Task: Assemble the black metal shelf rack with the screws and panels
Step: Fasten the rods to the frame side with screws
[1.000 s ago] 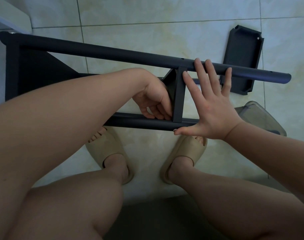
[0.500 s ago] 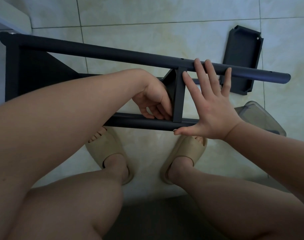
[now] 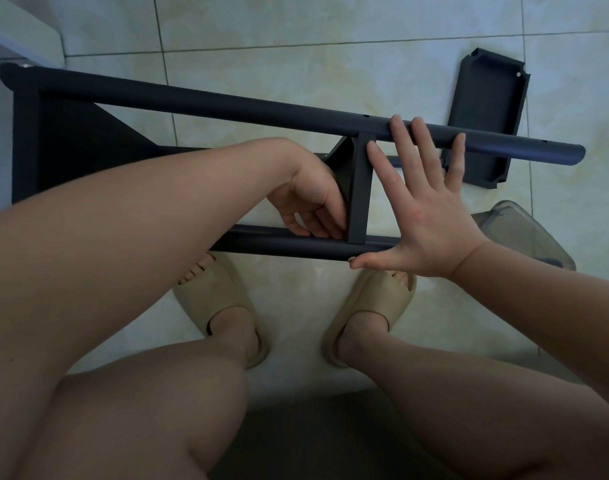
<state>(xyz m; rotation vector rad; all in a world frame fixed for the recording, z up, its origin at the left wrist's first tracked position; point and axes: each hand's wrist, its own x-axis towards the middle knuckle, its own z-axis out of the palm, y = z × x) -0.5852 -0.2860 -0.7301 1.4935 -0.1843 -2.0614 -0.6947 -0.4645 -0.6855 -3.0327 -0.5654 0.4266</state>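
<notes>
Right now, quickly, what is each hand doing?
Left hand: fingers curled at the shelf panel; whether they pinch anything cannot be told.
Right hand: open, flat, fingers spread across the rack's upper tube.

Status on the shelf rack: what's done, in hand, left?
Done: the end panel joins both tubes at the left. In hand: the right hand braces flat beside the middle panel; the left hand curls at its lower joint, screw hidden. Left: the loose panel on the floor, likely for the tubes' bare right end.
</notes>
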